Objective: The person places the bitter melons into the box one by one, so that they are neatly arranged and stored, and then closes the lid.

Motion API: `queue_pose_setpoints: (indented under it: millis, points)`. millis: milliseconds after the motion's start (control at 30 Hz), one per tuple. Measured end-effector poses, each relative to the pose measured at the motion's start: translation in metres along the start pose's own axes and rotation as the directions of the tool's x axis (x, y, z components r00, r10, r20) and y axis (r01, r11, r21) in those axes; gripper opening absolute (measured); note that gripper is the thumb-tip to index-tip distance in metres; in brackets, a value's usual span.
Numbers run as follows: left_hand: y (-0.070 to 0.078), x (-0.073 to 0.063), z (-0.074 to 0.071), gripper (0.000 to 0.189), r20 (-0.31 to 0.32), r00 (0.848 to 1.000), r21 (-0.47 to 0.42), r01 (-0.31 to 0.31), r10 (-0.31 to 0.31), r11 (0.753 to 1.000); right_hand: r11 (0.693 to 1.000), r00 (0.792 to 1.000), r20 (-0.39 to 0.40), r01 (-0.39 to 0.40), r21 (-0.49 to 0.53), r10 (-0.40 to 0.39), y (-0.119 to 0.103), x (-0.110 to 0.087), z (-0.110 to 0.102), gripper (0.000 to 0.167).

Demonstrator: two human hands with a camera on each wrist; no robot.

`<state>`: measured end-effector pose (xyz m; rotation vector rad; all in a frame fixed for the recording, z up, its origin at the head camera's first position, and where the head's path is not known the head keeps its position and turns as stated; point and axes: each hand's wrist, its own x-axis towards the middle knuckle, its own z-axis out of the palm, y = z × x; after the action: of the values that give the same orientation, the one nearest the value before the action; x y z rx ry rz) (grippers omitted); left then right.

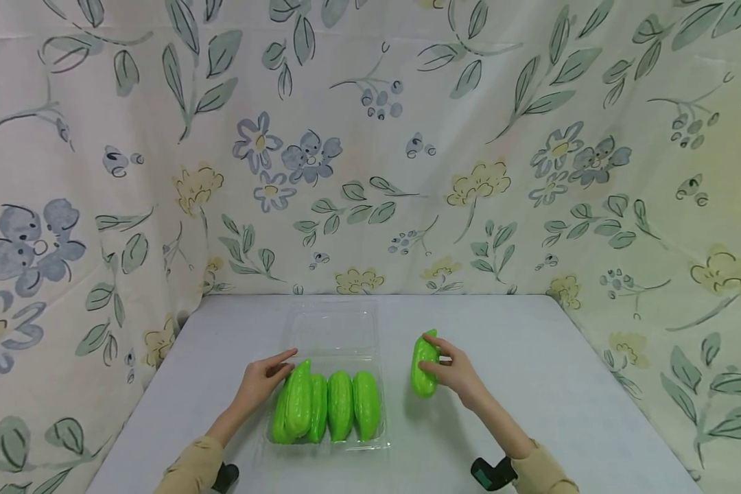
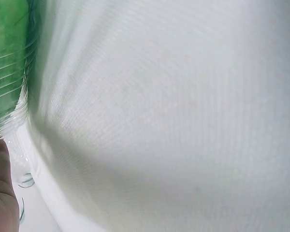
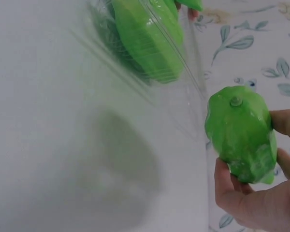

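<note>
My right hand (image 1: 453, 370) holds a bright green bitter melon (image 1: 425, 370) above the table, right of a clear plastic clamshell box (image 1: 370, 444). In the right wrist view, the fingers (image 3: 222, 186) grip the sides of that bitter melon (image 3: 241, 128), and its shadow falls on the table. My left hand (image 1: 262, 381) is at the box's upper left edge, fingertips right at the upper end of a bitter melon (image 1: 299, 401) that lies over its neighbours. I cannot tell whether it grips that one. In the left wrist view, a finger (image 2: 2, 164) meets the ribbed plastic wall (image 2: 14, 82).
Several more bitter melons (image 1: 341, 406) lie side by side in the box. Its clear lid (image 1: 333, 329) is folded back on the far side. The white table (image 1: 519, 384) ends at a floral curtain (image 1: 370, 151) hung behind and along the sides.
</note>
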<state>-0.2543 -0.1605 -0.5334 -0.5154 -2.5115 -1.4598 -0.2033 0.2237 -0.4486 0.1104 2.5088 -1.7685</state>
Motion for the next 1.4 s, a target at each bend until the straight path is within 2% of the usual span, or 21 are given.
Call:
queue_pose_setpoints:
  millis: [133,200,333,433,567,1400]
  points:
    - [0.001,-0.001,0.0,0.035,-0.002,1.0,-0.009,-0.005,0.005,1.0,1.0,1.0,0.015,0.005,0.022,-0.005,-0.001,0.0,0.002,0.056]
    - [0.011,-0.002,-0.002,0.034,0.004,1.0,-0.01,0.011,-0.011,1.0,0.999,1.0,0.023,0.009,0.04,-0.01,-0.002,-0.001,0.004,0.056]
    - [0.016,-0.002,-0.004,0.034,0.009,1.0,-0.016,0.025,-0.025,1.0,0.997,0.999,0.03,0.014,0.069,-0.016,-0.005,-0.003,0.009,0.056]
    - [0.006,-0.002,-0.002,0.035,0.009,1.0,-0.012,0.022,-0.021,1.0,0.997,0.999,0.033,0.023,0.079,-0.025,-0.008,-0.004,0.014,0.056]
    - [0.001,-0.001,-0.002,0.036,0.013,1.0,-0.007,0.017,-0.017,1.0,0.996,0.998,0.052,0.037,0.08,-0.042,-0.011,-0.005,0.022,0.056]
    - [0.0,-0.001,0.0,0.036,0.0,1.0,0.004,0.009,-0.009,1.0,0.989,0.981,0.161,0.087,0.116,-0.105,-0.026,-0.007,0.053,0.058]
